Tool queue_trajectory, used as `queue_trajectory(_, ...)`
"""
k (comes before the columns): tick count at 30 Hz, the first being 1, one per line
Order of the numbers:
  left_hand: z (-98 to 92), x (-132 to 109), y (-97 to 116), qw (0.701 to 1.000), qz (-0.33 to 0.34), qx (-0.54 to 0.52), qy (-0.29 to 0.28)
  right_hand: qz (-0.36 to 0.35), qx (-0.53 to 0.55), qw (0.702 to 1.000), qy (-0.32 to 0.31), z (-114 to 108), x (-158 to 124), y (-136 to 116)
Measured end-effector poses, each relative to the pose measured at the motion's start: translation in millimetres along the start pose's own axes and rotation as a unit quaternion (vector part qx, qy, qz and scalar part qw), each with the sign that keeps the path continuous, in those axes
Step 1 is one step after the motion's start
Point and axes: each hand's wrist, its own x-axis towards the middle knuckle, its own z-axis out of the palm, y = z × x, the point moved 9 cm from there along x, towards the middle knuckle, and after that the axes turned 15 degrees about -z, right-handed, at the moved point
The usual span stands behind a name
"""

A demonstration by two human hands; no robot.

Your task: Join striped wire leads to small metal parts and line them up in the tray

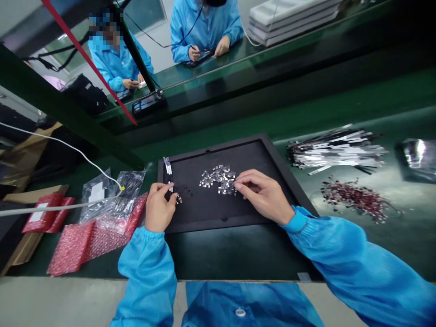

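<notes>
A shallow black tray [194, 213] lies in front of me with a loose heap of small circuit boards [221, 179] in its middle. My right hand [264, 193] is pinched at the heap's right edge, thumb and forefinger on a small board there. At the tray's left side, my left hand [160, 206] has its thumb and forefinger bent around small parts that its fingers partly hide. By its thumb tip are a small board [179, 199] and thin dark red wires [186, 193]. White-and-black strips [167, 166] lie just beyond the left fingers.
Right of the tray lie a pile of flat black-and-silver strips [337, 150], a tangle of red wires [357, 197] and a clear bag [420, 159]. Pink bubble-wrap packs [71, 245] and clear bags [98, 193] lie left. A white cable [68, 143] crosses there. Two people work opposite.
</notes>
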Motion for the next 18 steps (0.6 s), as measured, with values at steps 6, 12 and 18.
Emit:
queue_trajectory(6,50.9,-4.6,68.3,0.989,0.112,0.034,-0.094,-0.018,-0.009,1.000,0.019,-4.9,1.1,-1.1)
queue_trajectory(12,78.6,6.3,83.2,0.984,0.151,0.072,-0.063,-0.057,-0.037,0.998,0.019,-2.7,6.2,-14.7)
queue_trajectory(18,81.1,25.2,72.4,0.986,0.140,0.012,-0.091,-0.132,-0.236,0.963,-0.004,-62.5,34.0,-29.0)
